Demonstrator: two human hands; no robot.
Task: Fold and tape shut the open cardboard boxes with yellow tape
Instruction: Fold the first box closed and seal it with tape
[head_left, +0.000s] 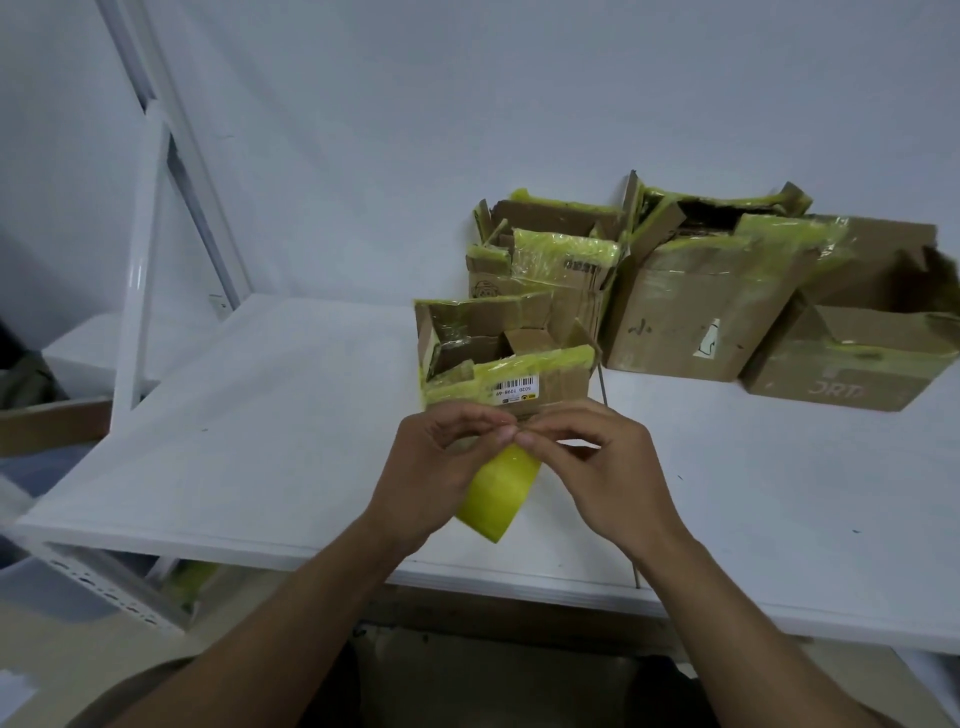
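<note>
Sitting nearest you on the white table (291, 415) is a small cardboard box (558, 382) with a barcode label on its near side, its top open, its flaps edged in yellow tape and bent inward; only folded cardboard shows inside, and whether anything lies beneath it cannot be told. Just behind it stands a second small box (545, 275), also open, with taped flaps sticking up. To the right of that, a larger box (691, 312) leans with its top torn open onto a dark gap where crumpled cardboard shows. At the far right a wide box (852, 364) gapes toward you, its inside mostly hidden by its own near wall. Your hands meet in front of the nearest box, above the table's near edge. Your left hand (436, 467) curls round the yellow tape roll (496, 493), holding it on edge against the palm. Your right hand (592, 467) has its thumb and forefinger pinched together on the roll's top rim, touching the left hand's fingertips; whether a loose end of tape is caught between them cannot be told.
</note>
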